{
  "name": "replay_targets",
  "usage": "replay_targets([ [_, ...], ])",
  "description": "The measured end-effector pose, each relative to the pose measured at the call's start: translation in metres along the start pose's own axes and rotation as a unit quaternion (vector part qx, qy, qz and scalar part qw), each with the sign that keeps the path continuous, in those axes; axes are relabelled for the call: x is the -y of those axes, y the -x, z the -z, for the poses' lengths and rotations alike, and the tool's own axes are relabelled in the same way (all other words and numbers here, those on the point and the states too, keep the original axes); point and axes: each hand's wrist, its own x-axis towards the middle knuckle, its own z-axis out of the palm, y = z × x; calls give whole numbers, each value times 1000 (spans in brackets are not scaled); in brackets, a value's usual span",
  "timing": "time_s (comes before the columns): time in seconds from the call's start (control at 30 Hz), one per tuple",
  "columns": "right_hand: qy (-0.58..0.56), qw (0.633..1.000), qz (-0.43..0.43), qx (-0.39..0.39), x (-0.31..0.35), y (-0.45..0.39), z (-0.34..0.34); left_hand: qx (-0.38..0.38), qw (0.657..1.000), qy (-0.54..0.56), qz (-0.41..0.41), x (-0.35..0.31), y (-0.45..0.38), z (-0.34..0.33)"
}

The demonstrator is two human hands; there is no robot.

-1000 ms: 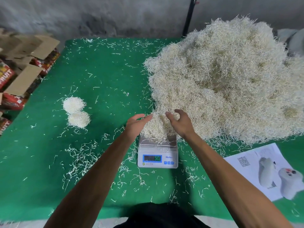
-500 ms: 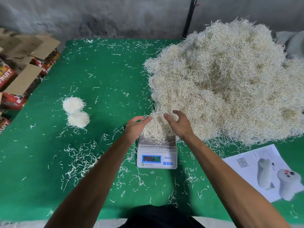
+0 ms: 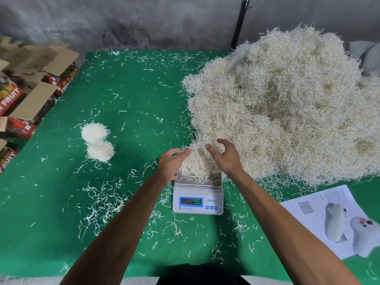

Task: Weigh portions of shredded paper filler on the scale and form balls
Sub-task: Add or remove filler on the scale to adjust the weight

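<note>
The portion (image 3: pixel 197 164) is sitting on the scale (image 3: pixel 197 199) directly between both open-fingered hands, left hand (image 3: pixel 170 164) and right hand (image 3: pixel 225 159) flanking it equally near.

Left of the scale (image 3: pixel 197 199) the green table (image 3: pixel 131 95) lay open save two balls (image 3: pixel 97 141); the large paper heap (image 3: pixel 283 103) blocked its right and far sides.

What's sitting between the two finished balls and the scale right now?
Head view: only green table cover with loose paper shreds between the two balls and the scale; the left hand reaches in beside the scale.
</note>
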Motion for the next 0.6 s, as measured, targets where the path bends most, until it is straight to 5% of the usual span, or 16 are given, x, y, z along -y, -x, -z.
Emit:
replay_targets([
  [0.27, 23, 999, -32, 16, -8, -11, -4, -19, 996, -65, -51, -16, -9, -21],
  [0.47, 50, 996, -47, 52, -12, -12, -19, 10, 997, -73, -12, -36, -19, -63],
  [0.6, -28, 997, -33, 63, -8, -12, -25, 31, 999, -21, 5, -38, -24, -80],
])
